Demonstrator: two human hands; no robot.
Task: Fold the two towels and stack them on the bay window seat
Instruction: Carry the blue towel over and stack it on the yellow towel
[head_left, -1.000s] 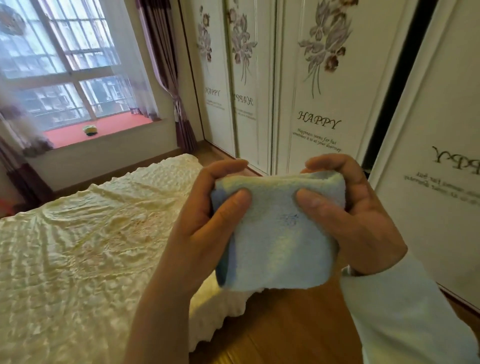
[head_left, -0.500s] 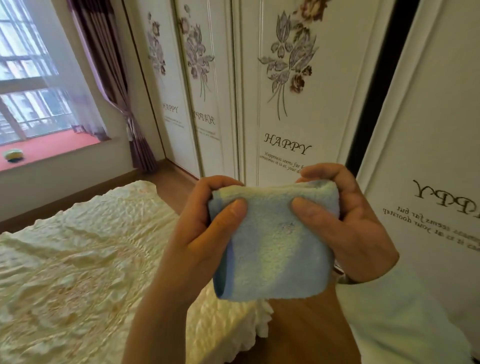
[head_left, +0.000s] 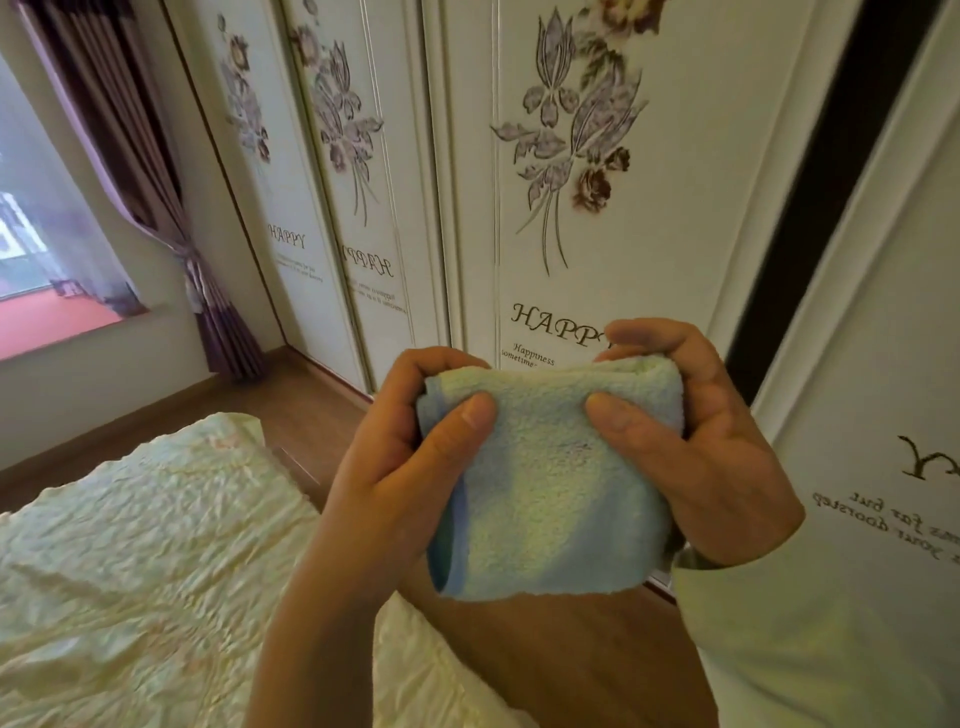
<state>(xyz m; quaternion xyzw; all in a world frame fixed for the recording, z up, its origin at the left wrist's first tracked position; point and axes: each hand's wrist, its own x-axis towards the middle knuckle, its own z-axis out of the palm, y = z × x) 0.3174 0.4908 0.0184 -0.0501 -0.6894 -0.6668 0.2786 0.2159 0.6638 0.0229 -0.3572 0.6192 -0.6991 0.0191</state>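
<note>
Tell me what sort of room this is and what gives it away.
Most likely a bedroom: a bed under a cream quilted cover, a row of wardrobe doors printed with flowers and HAPPY, and a purple curtain beside a red window seat.

Single head-worn wide-angle view, looking forward and down from the person's own eye line. Very near range: the left hand (head_left: 395, 467) and right hand (head_left: 711, 467) fill the lower centre, both gripping a folded pale blue terry towel (head_left: 550, 493) (closest thing to the lens). The camera faces the white wardrobe doors with purple flower prints (head_left: 571, 156), which lean in the frame. Cream crinkled bedspread (head_left: 130, 545) sits low left, brown wooden floor (head_left: 571, 649) straight below. Red-covered bay window seat (head_left: 47, 322) shows only at the far left edge, well off, near the dark purple tied curtain (head_left: 130, 130). Pale sleeve (head_left: 805, 623) cuts the bottom right corner.
</note>
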